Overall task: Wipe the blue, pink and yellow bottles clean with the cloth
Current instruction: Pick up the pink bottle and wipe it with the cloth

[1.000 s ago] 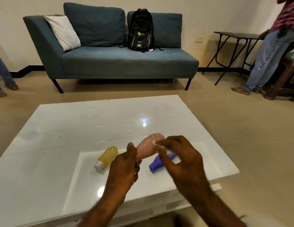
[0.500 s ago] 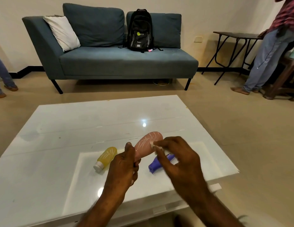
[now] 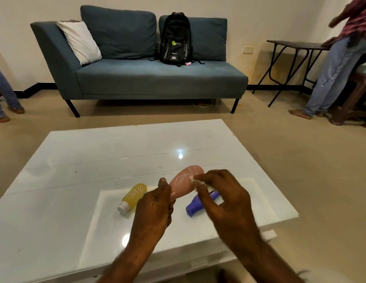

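Note:
My left hand (image 3: 154, 209) grips the lower end of the pink bottle (image 3: 183, 181) and holds it tilted up above the table, white scribble marks showing on its side. My right hand (image 3: 223, 198) pinches a small white cloth (image 3: 195, 181) against the bottle's right side. The yellow bottle (image 3: 133, 196) lies on the table to the left, white cap toward me, also marked with white lines. The blue bottle (image 3: 198, 204) lies to the right, partly hidden under my right hand.
The glossy white low table (image 3: 76, 160) has its right edge near the blue bottle. Beyond it stand a blue sofa (image 3: 149, 78) with a black backpack (image 3: 176, 39), a folding side table (image 3: 296, 45) and a person (image 3: 337, 64) at right. Another person's legs (image 3: 2, 92) show at left.
My right hand with the cloth has slid slightly along the pink bottle's side. The left hand and the two lying bottles have stayed put.

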